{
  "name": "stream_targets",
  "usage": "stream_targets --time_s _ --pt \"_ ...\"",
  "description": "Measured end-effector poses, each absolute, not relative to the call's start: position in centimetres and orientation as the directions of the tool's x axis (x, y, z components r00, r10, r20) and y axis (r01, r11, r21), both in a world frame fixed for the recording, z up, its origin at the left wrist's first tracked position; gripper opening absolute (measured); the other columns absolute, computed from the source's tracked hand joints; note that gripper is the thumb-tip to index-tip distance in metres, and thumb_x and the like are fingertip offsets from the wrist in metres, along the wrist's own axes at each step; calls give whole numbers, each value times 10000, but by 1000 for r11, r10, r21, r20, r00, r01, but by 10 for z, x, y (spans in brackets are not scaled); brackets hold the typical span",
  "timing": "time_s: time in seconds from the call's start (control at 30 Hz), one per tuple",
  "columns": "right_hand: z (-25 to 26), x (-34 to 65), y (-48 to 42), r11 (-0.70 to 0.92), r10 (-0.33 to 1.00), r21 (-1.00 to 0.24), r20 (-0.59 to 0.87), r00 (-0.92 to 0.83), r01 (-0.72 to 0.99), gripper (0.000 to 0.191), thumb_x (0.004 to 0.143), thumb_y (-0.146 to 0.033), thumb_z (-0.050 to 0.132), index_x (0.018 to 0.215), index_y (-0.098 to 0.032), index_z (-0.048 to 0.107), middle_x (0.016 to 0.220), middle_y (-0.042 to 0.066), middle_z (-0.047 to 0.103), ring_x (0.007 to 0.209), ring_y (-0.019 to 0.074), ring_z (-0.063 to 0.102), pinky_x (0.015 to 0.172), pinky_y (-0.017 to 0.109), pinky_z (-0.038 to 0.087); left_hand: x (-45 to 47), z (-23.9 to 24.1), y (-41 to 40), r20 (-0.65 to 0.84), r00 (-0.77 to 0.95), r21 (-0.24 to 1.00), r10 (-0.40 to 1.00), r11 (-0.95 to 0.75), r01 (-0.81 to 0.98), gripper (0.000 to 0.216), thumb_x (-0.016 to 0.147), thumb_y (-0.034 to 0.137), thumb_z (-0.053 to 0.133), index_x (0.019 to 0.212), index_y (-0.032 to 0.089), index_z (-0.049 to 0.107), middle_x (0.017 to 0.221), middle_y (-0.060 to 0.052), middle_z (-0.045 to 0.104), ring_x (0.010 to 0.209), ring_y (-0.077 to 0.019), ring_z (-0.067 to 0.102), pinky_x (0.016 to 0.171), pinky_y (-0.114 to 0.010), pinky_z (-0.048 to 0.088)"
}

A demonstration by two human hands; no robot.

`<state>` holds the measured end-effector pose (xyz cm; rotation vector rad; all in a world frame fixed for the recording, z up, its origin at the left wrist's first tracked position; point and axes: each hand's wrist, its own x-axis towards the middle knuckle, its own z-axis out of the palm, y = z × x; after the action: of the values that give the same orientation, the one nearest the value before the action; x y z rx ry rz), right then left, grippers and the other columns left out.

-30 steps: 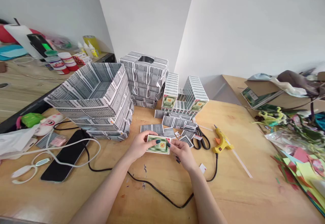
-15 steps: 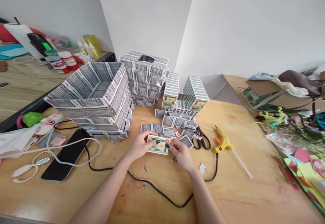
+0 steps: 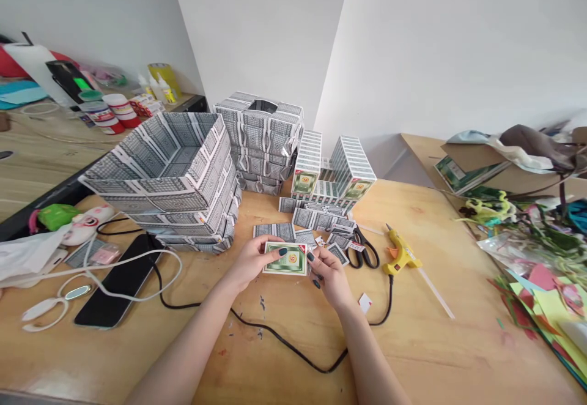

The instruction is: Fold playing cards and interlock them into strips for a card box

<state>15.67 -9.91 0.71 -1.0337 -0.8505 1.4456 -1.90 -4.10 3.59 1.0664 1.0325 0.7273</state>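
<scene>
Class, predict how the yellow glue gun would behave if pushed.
The yellow glue gun would probably slide rather than roll, given its angular shape. The black cord attached to it may drag behind. The glue stick jutting out could catch.

The scene is viewed by a single camera worn on the head, above the near side of the table (image 3: 426, 344), aimed forward and downward. The forearms (image 3: 197, 331) are cut off by the bottom border; the left hand (image 3: 250, 264) and right hand (image 3: 332, 275) are framed near the centre, fairly close, with the wall (image 3: 261, 32) taken in beyond.
</scene>
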Motion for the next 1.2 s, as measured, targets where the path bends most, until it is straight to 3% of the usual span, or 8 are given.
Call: stream_targets --time_s 0.13,0.23,0.33,0.43,0.6,0.83,0.97,1.2 --pt "12 161 -99 -109 990 -902 -136 36 -417 271 733 -357 613 629 -183 433 486 -77 369 383 43 293 379 184 220 -22 37 -39 -323 343 937 882 349 -16 393 548 308 731 878 132 608 755 -37 640 690 -167 597 606 -253 462" --pt "13 171 -97 -20 968 -885 -133 212 -466 284 720 -343 621 622 -191 402 492 -84 355 379 35 270 366 172 218 -27 36 -35 -319 283 938 905 345 -45 424 537 306 730 902 125 609 752 -42 647 677 -173 601 602 -262 458" --pt "11 176 -94 24 931 -939 -104 351 -342 299 732 -363 604 607 -195 390 465 -93 335 363 38 304 354 165 265 -30 34 -32 -326 261 935 909 351 -55 428 534 310 722 903 123 610 752 -45 652 689 -186 608 624 -279 460" --pt "5 170 -92 -78 964 -985 -113 241 -151 248 703 -391 626 765 -191 493 544 -62 468 385 67 443 346 184 348 -29 33 -32 -326 275 941 905 339 1 406 554 325 703 897 126 615 742 -40 647 697 -187 605 624 -274 454" --pt "2 156 -92 -136 959 -986 -155 236 -97 387 730 -470 565 1012 -219 483 786 7 576 406 94 537 296 203 386 -27 32 -35 -305 273 952 912 295 77 367 584 320 681 897 142 610 781 -29 638 718 -173 592 626 -252 450" --pt "10 152 -97 -232 973 -969 -232 -11 -87 339 722 -493 577 746 -159 520 451 -49 505 355 95 498 317 184 392 -23 31 -38 -291 328 957 899 275 95 352 600 328 681 889 142 602 773 -30 626 713 -165 579 622 -242 441" --pt "14 155 -98 -225 973 -965 -217 -73 -137 325 719 -459 600 637 -157 512 445 -38 526 360 81 486 351 184 388 -22 33 -39 -312 359 950 880 299 92 329 615 312 669 884 133 605 778 -35 629 717 -161 576 637 -247 441" --pt "16 158 -98 -236 968 -942 -206 -145 -239 303 723 -430 610 636 -158 507 476 -21 562 389 91 501 387 201 396 -25 36 -38 -329 367 942 870 331 58 330 595 287 681 878 133 612 779 -30 636 723 -164 583 642 -248 440"
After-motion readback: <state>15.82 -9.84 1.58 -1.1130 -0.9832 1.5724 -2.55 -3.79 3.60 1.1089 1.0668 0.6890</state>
